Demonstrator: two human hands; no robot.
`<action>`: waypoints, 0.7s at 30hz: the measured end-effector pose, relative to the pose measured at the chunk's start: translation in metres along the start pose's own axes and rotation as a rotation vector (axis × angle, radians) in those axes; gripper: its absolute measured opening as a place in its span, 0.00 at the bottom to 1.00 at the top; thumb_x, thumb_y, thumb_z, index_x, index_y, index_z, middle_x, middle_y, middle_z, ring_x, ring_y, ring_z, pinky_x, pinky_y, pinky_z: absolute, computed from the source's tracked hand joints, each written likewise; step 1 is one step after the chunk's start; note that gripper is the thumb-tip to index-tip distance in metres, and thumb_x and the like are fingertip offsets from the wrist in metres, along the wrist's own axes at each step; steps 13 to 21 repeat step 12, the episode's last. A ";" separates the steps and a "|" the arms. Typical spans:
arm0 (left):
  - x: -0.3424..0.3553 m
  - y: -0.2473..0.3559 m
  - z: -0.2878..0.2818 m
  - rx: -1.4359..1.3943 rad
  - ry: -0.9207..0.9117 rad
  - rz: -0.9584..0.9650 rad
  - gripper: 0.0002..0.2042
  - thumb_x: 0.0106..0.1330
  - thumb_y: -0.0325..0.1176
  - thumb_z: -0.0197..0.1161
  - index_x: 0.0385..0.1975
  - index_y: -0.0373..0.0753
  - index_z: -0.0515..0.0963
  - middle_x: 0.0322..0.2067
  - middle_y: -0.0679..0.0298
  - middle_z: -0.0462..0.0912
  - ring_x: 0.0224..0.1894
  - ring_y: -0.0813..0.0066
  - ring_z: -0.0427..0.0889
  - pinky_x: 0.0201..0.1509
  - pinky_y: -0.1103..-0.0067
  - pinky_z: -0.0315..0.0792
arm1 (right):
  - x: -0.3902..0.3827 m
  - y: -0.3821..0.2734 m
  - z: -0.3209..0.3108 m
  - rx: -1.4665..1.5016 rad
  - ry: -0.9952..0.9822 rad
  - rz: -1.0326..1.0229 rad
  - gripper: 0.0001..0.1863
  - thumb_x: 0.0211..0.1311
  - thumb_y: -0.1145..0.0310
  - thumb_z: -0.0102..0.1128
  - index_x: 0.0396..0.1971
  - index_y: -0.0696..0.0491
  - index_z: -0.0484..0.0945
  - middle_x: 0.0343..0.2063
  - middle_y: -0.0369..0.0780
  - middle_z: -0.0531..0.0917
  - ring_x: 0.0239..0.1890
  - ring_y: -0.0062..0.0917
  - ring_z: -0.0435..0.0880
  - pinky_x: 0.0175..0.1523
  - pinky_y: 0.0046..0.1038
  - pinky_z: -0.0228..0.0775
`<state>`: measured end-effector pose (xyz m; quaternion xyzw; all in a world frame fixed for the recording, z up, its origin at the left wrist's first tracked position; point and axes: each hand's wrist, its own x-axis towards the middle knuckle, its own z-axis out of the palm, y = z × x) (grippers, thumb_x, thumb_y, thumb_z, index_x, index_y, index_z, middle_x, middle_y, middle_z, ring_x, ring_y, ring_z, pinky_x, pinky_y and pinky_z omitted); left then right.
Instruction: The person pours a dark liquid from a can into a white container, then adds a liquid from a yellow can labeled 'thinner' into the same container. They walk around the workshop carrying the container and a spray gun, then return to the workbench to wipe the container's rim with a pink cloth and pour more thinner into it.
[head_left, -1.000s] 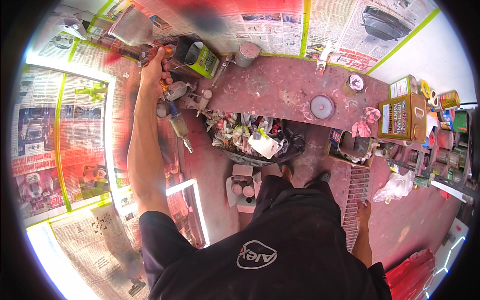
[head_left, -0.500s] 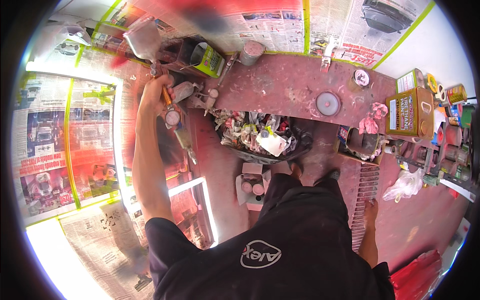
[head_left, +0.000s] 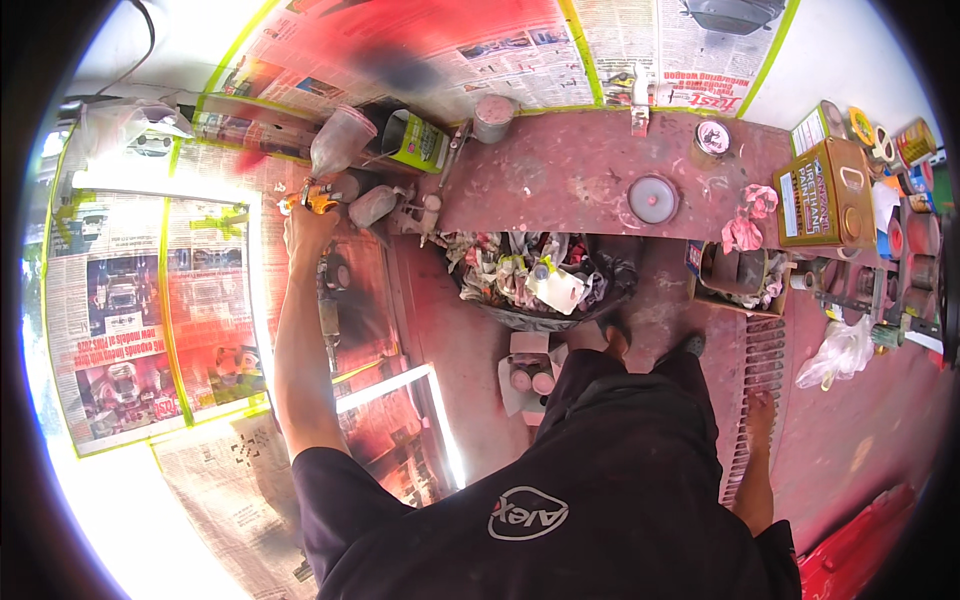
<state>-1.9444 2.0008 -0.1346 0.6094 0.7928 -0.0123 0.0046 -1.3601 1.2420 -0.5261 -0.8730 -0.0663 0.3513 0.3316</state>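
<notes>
My left hand is at the end of my outstretched arm, closed on an orange-bodied spray gun. A cloudy, pink-stained paint cup sits tilted on top of the gun. Below my hand, the gun's lower fittings with a round gauge show partly beside my forearm. Close by, greyish cups and a second spray gun hang at the left end of the pink-dusted bench. My right hand hangs low at my side over a floor grating; its fingers are too small and foreshortened to make out.
The bench carries a round lid, an open can, crumpled pink paper and a gold rectangular tin. Beneath stands a black rubbish bag. Newspaper-covered panels stand left; a red panel lies lower right.
The spray gun in my left hand has turned, its cup swinging right and lower beside the green-labelled container. My view has shifted slightly. The right arm stays hanging down.
</notes>
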 end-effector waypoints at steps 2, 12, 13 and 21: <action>0.001 0.002 -0.001 0.079 0.078 0.050 0.31 0.52 0.44 0.76 0.50 0.26 0.79 0.42 0.42 0.87 0.48 0.47 0.88 0.53 0.59 0.79 | -0.001 0.010 -0.002 -0.004 0.002 0.025 0.35 0.66 0.59 0.68 0.67 0.62 0.70 0.54 0.47 0.81 0.54 0.33 0.81 0.58 0.33 0.73; 0.003 0.047 -0.014 0.346 0.218 0.156 0.47 0.54 0.47 0.78 0.71 0.33 0.60 0.70 0.36 0.64 0.57 0.36 0.81 0.57 0.57 0.81 | -0.049 0.017 0.002 0.036 -0.001 0.126 0.38 0.67 0.57 0.68 0.70 0.62 0.67 0.59 0.52 0.79 0.59 0.37 0.80 0.63 0.36 0.70; 0.003 0.047 -0.014 0.346 0.218 0.156 0.47 0.54 0.47 0.78 0.71 0.33 0.60 0.70 0.36 0.64 0.57 0.36 0.81 0.57 0.57 0.81 | -0.049 0.017 0.002 0.036 -0.001 0.126 0.38 0.67 0.57 0.68 0.70 0.62 0.67 0.59 0.52 0.79 0.59 0.37 0.80 0.63 0.36 0.70; 0.003 0.047 -0.014 0.346 0.218 0.156 0.47 0.54 0.47 0.78 0.71 0.33 0.60 0.70 0.36 0.64 0.57 0.36 0.81 0.57 0.57 0.81 | -0.049 0.017 0.002 0.036 -0.001 0.126 0.38 0.67 0.57 0.68 0.70 0.62 0.67 0.59 0.52 0.79 0.59 0.37 0.80 0.63 0.36 0.70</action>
